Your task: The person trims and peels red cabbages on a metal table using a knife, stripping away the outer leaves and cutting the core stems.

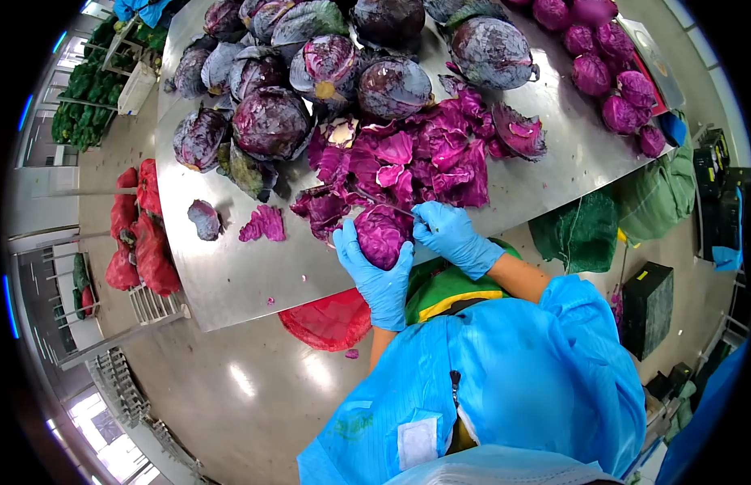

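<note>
The left hand (374,275) cups a peeled red cabbage (381,237), the right hand (456,238) grips a knife (402,211); bare heads (591,74) look finished (far right), many dark-leaved heads (272,123) remain.

Head cam — fwd/down, nr. both hands (377,284) (463,242)

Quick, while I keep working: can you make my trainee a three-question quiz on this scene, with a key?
1. Which hand cups the held cabbage?
2. True or false: both hands are ungloved.
3. Fill in: the cluster of smaller, bright-purple cabbages sits toward the ____ side of the metal table in this view.

Key:
1. The left hand.
2. False; it and the right hand are both gloved in blue.
3. Right.
</note>
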The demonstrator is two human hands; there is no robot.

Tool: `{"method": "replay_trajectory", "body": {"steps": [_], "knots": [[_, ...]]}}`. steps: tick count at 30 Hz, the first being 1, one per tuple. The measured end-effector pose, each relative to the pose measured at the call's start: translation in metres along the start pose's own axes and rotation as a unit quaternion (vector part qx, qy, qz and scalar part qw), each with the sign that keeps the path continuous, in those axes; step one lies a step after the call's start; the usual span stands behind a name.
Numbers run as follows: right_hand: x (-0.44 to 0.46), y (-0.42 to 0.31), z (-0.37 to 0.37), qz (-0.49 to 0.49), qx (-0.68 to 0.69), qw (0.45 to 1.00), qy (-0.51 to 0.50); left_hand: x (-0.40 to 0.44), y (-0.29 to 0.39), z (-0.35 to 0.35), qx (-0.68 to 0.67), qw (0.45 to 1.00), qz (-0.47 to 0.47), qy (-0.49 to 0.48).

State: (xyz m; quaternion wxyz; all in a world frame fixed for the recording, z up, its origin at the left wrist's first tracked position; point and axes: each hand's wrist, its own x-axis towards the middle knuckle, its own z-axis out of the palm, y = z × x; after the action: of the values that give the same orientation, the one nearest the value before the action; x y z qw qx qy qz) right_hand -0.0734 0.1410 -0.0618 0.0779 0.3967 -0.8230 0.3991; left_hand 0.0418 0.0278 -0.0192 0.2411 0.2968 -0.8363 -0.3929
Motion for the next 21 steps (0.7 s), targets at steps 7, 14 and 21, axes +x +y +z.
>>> {"method": "replay_trajectory", "body": {"steps": [7,14,21], "knots": [[0.004,-0.006,-0.004,0.014,0.001,1.0,-0.014,0.001,-0.004,-0.009,-0.218,0.968,-0.121,0.034],[0.007,0.033,-0.027,0.208,-0.049,0.977,0.001,-0.001,-0.014,-0.028,-0.469,0.8,-0.337,0.162],[0.036,-0.027,-0.036,0.188,0.251,0.941,-0.124,-0.003,-0.026,-0.021,-0.552,0.793,-0.25,0.065]]}}
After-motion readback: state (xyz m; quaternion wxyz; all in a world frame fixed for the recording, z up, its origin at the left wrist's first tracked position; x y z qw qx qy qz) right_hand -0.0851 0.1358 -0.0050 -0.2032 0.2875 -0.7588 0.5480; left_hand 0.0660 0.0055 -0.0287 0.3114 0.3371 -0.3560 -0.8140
